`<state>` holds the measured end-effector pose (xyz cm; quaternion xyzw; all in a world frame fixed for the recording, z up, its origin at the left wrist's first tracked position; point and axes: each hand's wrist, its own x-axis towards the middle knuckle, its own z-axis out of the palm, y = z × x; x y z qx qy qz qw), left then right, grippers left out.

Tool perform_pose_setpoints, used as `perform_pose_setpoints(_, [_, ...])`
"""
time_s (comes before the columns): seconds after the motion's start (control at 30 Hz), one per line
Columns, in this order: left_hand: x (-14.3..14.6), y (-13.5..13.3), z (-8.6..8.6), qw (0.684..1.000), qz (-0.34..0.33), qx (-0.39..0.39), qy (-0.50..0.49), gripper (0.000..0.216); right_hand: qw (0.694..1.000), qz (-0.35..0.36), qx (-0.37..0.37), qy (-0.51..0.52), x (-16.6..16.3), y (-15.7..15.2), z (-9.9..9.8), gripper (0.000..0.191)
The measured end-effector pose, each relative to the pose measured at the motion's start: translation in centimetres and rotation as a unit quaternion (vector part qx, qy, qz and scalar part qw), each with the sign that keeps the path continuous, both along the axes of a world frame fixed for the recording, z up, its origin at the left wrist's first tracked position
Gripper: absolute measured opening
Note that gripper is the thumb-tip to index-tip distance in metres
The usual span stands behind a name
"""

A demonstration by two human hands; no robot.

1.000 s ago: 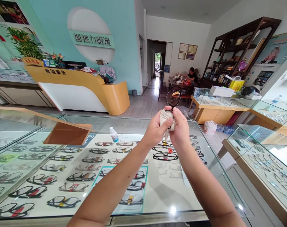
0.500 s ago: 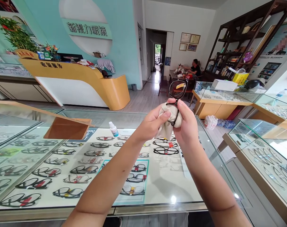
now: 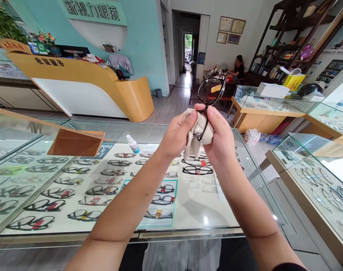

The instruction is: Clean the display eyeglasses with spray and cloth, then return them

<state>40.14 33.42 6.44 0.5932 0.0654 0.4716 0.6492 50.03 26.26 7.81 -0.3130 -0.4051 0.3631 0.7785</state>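
Dark-framed eyeglasses (image 3: 209, 91) are held up over the display case, tilted on end, with a yellow sticker on the upper lens. My right hand (image 3: 220, 130) is closed on the frame near the bridge. Around the lower lens, a pale cleaning cloth (image 3: 193, 145) is bunched; my left hand (image 3: 177, 134) pinches it against that lens with the thumb in front. Part of the lower lens is hidden by cloth and fingers. Below stands a white spray bottle (image 3: 132, 144) with a blue label, upright on the glass top.
The glass display case (image 3: 188, 222) holds rows of eyeglasses under its top. On its left stands a wood-framed mirror (image 3: 75, 142). A yellow counter (image 3: 133, 98) lies beyond, more glass cases (image 3: 315, 169) are on the right, and a seated person (image 3: 239, 69) is at the back.
The view has tilted down slightly, so the background sits higher. Both hands still hold the eyeglasses, which have turned a little; the cloth and left thumb have shifted over the lower lens.
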Motion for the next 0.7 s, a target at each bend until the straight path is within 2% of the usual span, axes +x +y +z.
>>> perform_pose_setpoints(0.27, [-1.1, 0.1, 0.5, 0.994, -0.097, 0.042, 0.028, 0.041, 1.0, 0.013, -0.013, -0.012, 1.5, 0.1, 0.2, 0.034])
perform_pose_setpoints(0.4, [-1.2, 0.2, 0.5, 0.991, -0.115, 0.056, 0.036, 0.05, 1.0, 0.004, -0.022, -0.015, 1.8, 0.1, 0.2, 0.038])
perform_pose_setpoints(0.5, [-0.8, -0.1, 0.3, 0.995, -0.082, 0.049, 0.028, 0.056, 1.0, -0.008, -0.02, -0.02, 1.3, 0.1, 0.1, 0.04])
perform_pose_setpoints(0.7, [0.3, -0.9, 0.0, 0.999, 0.053, 0.013, -0.005, 0.049, 0.999, -0.009, -0.037, -0.034, 0.2, -0.2, 0.1, 0.04])
